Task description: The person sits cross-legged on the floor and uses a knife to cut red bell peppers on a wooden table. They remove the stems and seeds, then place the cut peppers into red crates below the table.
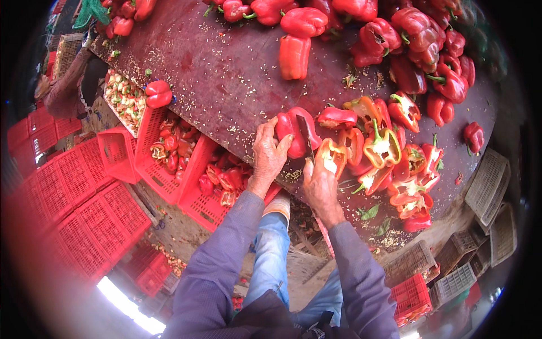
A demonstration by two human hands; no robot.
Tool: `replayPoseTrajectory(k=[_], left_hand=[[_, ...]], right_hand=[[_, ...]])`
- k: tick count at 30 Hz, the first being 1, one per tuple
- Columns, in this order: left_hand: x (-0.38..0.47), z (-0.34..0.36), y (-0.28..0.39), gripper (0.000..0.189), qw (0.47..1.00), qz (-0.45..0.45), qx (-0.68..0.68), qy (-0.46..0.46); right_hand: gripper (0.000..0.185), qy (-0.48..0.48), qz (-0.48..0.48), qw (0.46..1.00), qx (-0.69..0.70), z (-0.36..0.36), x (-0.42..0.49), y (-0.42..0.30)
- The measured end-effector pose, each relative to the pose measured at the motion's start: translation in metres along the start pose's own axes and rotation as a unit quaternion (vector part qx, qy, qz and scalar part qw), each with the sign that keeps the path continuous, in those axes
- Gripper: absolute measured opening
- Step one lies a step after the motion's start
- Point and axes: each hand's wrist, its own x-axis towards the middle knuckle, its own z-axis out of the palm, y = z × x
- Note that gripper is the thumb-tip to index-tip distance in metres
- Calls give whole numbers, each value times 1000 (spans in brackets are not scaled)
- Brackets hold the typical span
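My left hand (271,150) holds a whole red bell pepper (292,129) against the table, fingers at its left side and thumb at its near edge. In my right hand (322,186) is a knife (305,133), its dark blade lying across that pepper's right part; how deep it cuts cannot be told. Cut peppers (382,146) with pale insides lie in a heap to the right of my right hand, one half (331,156) close to its fingers. A larger pile of whole red peppers (421,38) covers the table's far right side.
Pale seeds dot the dark red table (203,72). Red plastic crates (163,186) with pepper pieces stand below its left edge, beside a container of cores (125,99). One pepper (159,94) sits at that edge. Stacked crates (80,169) and another person's sleeve (67,91) are at left; more crates (410,262) are lower right.
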Motion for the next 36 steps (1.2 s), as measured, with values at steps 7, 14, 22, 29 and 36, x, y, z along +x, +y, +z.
replayPoseTrajectory(k=[7,14,22,29,36], left_hand=[[-4,0,-32,53,999,29,-29,1],[-1,9,-36,48,994,-13,-105,9],[-29,26,-16,54,993,45,-79,-75],[77,-13,28,29,985,157,57,33],[193,37,59,91,986,75,149,30]], right_hand=[[34,-62,14,991,-115,39,24,-5],[40,-91,87,979,-162,14,-33,19],[26,27,92,994,-42,-20,-43,35],[21,63,140,986,69,-35,-55,20],[26,-2,202,955,218,-46,-78,16]])
